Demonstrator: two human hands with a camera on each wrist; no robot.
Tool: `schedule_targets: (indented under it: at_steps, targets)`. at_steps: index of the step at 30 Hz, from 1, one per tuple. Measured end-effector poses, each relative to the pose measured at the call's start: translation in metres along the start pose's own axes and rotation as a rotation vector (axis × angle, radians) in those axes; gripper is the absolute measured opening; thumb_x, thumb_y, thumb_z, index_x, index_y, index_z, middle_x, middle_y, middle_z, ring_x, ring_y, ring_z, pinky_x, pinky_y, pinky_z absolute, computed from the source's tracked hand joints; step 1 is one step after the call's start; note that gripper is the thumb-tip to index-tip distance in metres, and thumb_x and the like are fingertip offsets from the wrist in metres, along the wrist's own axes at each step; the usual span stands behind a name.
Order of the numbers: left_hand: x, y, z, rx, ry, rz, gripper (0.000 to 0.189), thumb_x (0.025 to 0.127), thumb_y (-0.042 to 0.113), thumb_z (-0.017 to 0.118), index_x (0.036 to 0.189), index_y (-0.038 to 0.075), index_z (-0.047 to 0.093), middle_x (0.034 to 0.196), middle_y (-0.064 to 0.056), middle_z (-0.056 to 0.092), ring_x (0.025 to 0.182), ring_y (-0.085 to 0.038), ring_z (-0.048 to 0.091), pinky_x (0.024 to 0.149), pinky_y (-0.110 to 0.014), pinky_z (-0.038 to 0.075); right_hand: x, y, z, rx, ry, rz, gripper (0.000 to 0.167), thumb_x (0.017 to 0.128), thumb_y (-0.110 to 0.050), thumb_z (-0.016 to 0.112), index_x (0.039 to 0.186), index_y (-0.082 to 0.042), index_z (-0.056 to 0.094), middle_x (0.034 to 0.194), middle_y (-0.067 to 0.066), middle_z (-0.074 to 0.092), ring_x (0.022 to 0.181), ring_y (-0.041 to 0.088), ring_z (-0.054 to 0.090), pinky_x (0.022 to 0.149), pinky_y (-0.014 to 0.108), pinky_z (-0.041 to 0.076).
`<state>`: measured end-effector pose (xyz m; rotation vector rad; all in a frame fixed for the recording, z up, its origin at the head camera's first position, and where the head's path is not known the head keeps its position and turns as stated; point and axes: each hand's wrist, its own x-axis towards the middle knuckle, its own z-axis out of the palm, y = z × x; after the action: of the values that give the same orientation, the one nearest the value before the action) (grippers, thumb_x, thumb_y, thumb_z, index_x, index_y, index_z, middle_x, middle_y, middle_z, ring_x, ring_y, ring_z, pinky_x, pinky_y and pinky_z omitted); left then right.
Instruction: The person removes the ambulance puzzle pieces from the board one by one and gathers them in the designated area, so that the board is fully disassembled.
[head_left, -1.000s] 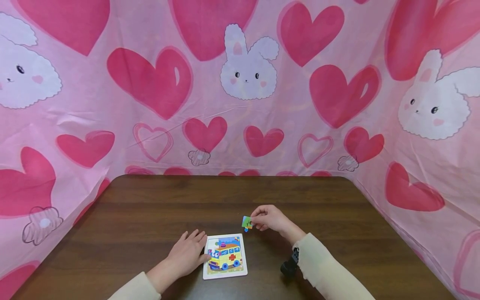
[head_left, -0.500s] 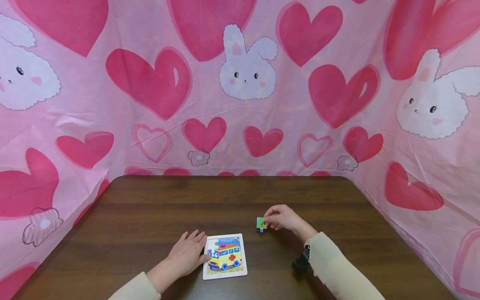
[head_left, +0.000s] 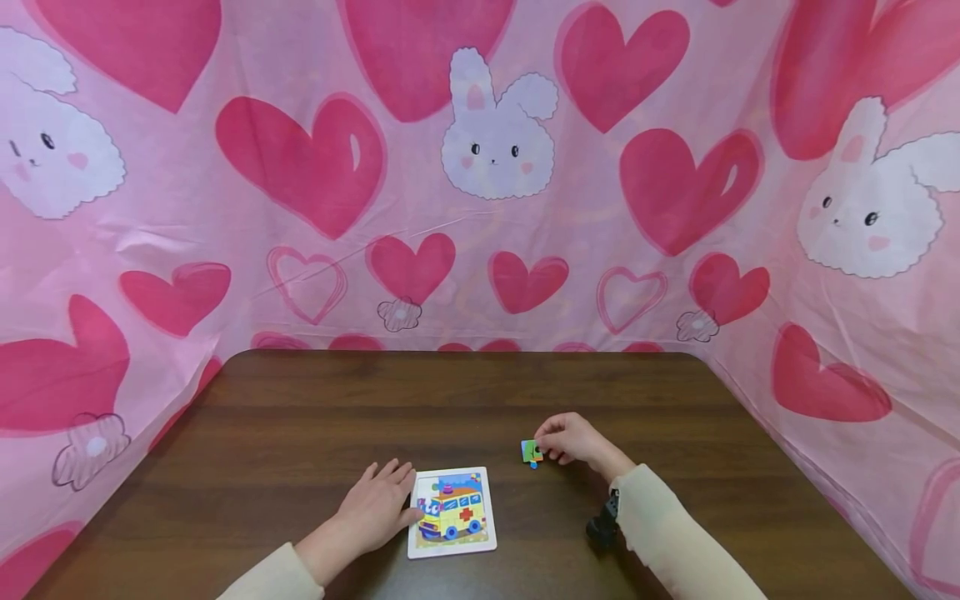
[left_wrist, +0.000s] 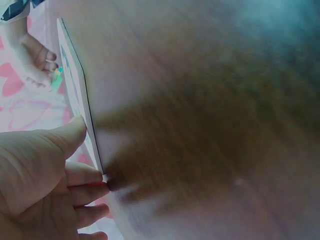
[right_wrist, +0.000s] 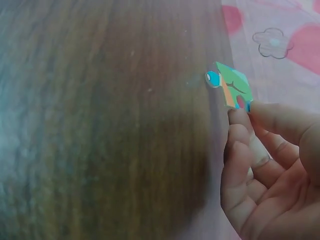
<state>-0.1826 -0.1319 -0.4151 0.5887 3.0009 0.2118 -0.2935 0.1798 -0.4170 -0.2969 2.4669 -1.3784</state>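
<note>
A white-framed jigsaw puzzle [head_left: 452, 552] with a yellow ambulance picture lies on the table. Its upper left corner shows a bare white gap. My left hand [head_left: 375, 510] rests at the puzzle's left edge, fingers extended, with the thumb on the frame. In the left wrist view that thumb [left_wrist: 75, 132] touches the frame's side. Right of the puzzle, my right hand [head_left: 573, 440] pinches a green and blue puzzle piece [head_left: 532, 451] between thumb and fingertips. The right wrist view shows the piece [right_wrist: 232, 85] tilted, with a round blue tab sticking out.
The brown wooden table [head_left: 360, 400] stretches away to a pink cloth backdrop [head_left: 495, 225] with hearts and rabbits. A black wrist device [head_left: 603, 525] hangs under the right sleeve.
My right hand has moved to the right, away from the puzzle, with the puzzle piece in its grip, then slightly nearer to me. The left hand stays in place at the puzzle.
</note>
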Motion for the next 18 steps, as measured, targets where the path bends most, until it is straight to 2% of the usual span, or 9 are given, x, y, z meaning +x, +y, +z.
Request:
schedule_targets:
  at_steps: [5,10,18]
  targets:
    - [0.0003,-0.0001,-0.0001,0.008,-0.007,-0.001,0.059,0.085,0.040,0.062,0.124,-0.004,0.055,0.129,-0.016,0.051,0.124,-0.035,0.039,0.101,-0.052,0.025,0.0007,0.0024,0.0012,-0.057,0.030,0.027,0.008,0.087,-0.009,0.063,0.087,-0.003,0.068,0.070,0.003,0.060,0.058,0.015,0.051,0.048,0.027,0.046]
    - [0.0008,-0.0004,0.0001,0.015,-0.010,-0.005,0.059,0.085,0.040,0.062,0.124,-0.003,0.055,0.129,-0.016,0.051,0.124,-0.035,0.039,0.101,-0.052,0.025,0.0013,0.0045,0.0026,-0.100,0.039,0.014,0.008,0.087,-0.007,0.062,0.084,-0.004,0.069,0.066,0.002,0.059,0.055,0.014,0.049,0.046,0.026,0.044]
    - [0.0016,-0.0003,0.0011,0.022,-0.015,-0.015,0.059,0.085,0.040,0.062,0.125,-0.002,0.055,0.130,-0.015,0.051,0.125,-0.034,0.039,0.102,-0.051,0.025,0.0018,0.0036,0.0056,-0.113,0.065,0.027,0.008,0.085,-0.004,0.064,0.080,-0.002,0.070,0.066,0.002,0.061,0.053,0.013,0.048,0.046,0.025,0.043]
